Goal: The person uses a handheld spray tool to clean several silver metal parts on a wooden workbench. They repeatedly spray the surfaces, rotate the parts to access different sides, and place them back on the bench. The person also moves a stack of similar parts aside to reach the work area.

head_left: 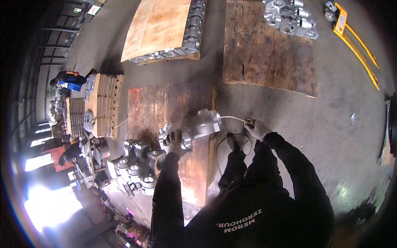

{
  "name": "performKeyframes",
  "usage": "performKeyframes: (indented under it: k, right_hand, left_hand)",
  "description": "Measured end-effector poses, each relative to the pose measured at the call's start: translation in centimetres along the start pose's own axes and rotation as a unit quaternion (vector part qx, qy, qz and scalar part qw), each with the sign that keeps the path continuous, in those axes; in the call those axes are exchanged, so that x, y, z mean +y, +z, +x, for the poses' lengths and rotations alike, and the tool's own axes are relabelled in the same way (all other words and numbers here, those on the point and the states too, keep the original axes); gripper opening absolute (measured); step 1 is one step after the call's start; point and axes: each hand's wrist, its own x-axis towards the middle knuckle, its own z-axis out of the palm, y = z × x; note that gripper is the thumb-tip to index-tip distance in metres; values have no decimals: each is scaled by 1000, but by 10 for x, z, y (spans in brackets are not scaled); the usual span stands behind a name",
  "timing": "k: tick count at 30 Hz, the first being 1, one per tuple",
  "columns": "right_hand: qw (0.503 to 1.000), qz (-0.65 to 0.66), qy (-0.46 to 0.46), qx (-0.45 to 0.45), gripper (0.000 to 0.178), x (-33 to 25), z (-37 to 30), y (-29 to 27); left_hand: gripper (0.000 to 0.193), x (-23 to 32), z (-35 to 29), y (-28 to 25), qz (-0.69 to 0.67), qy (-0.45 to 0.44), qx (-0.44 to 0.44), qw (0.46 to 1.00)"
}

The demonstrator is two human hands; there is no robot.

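A silver-grey metal casting point(201, 125) with round bores lies across a worn wooden board point(149, 103) in front of me; part of it is smeared by motion. My gloved left hand point(174, 144) grips its left end, fingers curled over the edge beside a round opening. My gloved right hand point(258, 129) is off the board to the right, closed on a thin pale tube point(234, 118). That tube runs left to the casting's right end; whether its tip goes inside cannot be made out. A thin hose point(250, 146) loops down near my feet.
More castings point(134, 167) stand at the board's lower left. Beyond are a sheet-covered pallet of castings point(159, 31), another wooden board point(269, 53) with castings point(289, 18), and a yellow pallet jack point(351, 37). Stacked flat sheets point(108, 103) and a co-worker point(71, 80) are at left.
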Motion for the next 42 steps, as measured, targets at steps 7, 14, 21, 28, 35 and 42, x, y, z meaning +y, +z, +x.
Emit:
performKeyframes:
  k: [7, 14, 21, 28, 35, 42]
  right_hand:
    - [994, 99, 0, 37, 30, 32, -12, 7]
    - [996, 44, -31, 72, 37, 37, 1, 14]
    - [995, 29, 87, 39, 45, 47, -77, 1]
    - [970, 155, 185, 33, 43, 6, -147, 6]
    - [971, 168, 168, 26, 35, -6, -164, 42]
    - [995, 7, -69, -70, 29, -66, -122, 83]
  left_hand:
    - [70, 14, -2, -18, -271, -154, 279, 908]
    - [39, -72, 40, 62, -746, -207, 55, 631]
    - [41, -35, 116, 45, -763, -77, -63, 638]
    - [44, 19, 182, -5, -675, -24, -69, 734]
    - [48, -1, 186, -19, -530, 19, -47, 846]
    - [51, -123, 131, -22, -223, 118, 17, 968]
